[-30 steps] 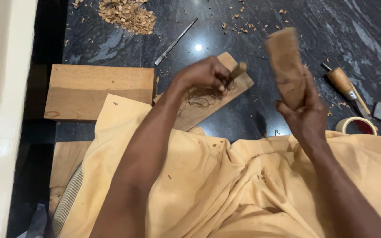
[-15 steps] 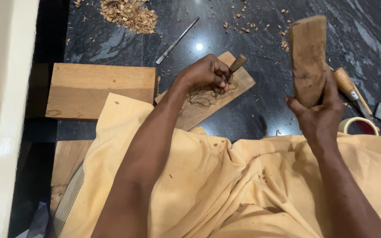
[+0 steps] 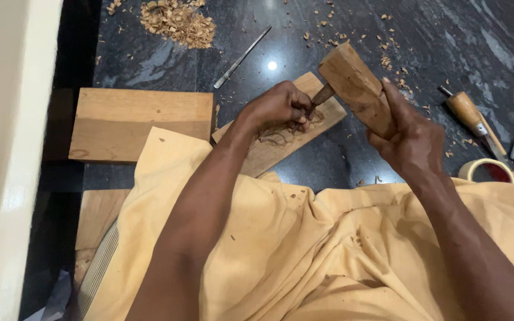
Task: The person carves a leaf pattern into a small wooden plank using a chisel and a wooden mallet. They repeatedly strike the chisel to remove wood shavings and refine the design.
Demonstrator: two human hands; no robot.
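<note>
From above, my left hand [image 3: 278,107] is clamped around a chisel [image 3: 322,95], tip on the carved board [image 3: 281,134]. My right hand [image 3: 408,139] grips a wooden block [image 3: 355,86], its end touching the chisel handle above that board.

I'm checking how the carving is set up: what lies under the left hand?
Under the left hand lies a carved wooden plank on the dark floor, with cut lines showing beside the fingers. The chisel tip and the wood directly beneath are covered.
</note>
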